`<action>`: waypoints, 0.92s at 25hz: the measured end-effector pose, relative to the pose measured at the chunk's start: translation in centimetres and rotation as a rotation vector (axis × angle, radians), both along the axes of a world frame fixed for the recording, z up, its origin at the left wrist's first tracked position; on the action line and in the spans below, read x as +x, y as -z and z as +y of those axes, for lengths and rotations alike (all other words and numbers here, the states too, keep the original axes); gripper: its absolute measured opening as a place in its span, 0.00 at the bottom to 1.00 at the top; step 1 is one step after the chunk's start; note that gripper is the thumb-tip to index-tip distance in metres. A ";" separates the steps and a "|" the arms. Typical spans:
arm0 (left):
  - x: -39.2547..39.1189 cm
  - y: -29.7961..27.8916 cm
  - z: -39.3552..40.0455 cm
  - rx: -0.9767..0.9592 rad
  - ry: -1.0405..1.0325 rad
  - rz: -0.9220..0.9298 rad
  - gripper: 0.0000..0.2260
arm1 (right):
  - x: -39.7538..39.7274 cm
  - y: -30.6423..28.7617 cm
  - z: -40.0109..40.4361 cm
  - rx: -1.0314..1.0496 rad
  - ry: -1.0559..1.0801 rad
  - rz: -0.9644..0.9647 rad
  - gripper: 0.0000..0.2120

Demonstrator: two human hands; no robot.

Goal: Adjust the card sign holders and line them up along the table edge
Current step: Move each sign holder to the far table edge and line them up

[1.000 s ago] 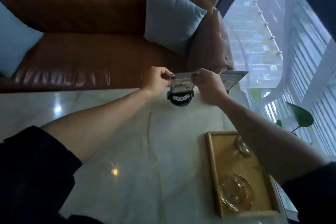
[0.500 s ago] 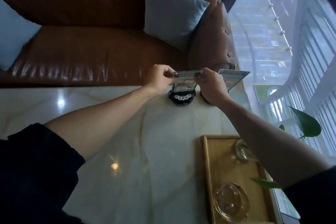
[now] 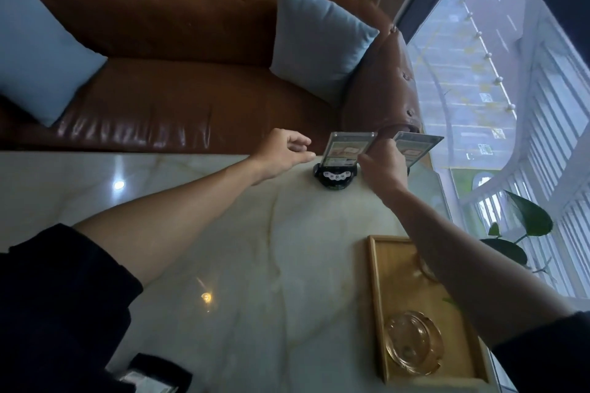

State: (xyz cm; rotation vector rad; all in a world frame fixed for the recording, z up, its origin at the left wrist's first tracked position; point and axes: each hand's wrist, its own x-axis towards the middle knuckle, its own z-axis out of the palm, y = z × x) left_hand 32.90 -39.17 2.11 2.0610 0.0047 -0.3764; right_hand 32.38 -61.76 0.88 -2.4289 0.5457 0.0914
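Observation:
A clear card sign holder (image 3: 346, 150) stands upright in a round black base (image 3: 334, 176) at the far edge of the pale marble table (image 3: 249, 265). A second card sign holder (image 3: 415, 147) stands just right of it, angled, near the table's far right corner. My right hand (image 3: 381, 166) pinches the right edge of the first sign holder. My left hand (image 3: 284, 155) hovers just left of that holder, fingers loosely curled and apart, touching nothing.
A wooden tray (image 3: 378, 303) with a glass ashtray (image 3: 413, 341) sits at the near right. A brown leather sofa (image 3: 178, 96) with blue cushions lies beyond the table's far edge. A window and a leafy plant (image 3: 526, 220) are at the right. A dark object (image 3: 153, 375) lies at the near edge.
My left hand has let go of the first sign holder's left edge and drawn back a little to the left. My right hand stays on its right edge.

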 end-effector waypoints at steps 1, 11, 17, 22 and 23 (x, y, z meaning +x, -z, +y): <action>-1.1 -0.7 1.5 0.008 -0.001 -0.007 0.19 | -1.1 -0.8 1.1 -0.002 0.010 -0.030 0.16; -18.0 -7.3 18.6 -0.040 -0.114 -0.061 0.19 | -17.7 -5.3 17.6 0.385 -0.289 -0.063 0.21; -28.6 -6.8 26.6 -0.072 -0.058 0.006 0.17 | -27.5 -5.9 24.3 0.528 -0.495 0.066 0.17; -36.2 -2.8 28.7 -0.140 -0.013 0.110 0.18 | -34.4 -3.0 25.5 0.577 -0.513 0.179 0.27; -37.3 -1.9 28.7 -0.154 -0.016 0.117 0.19 | -35.7 -2.2 25.6 0.588 -0.503 0.207 0.28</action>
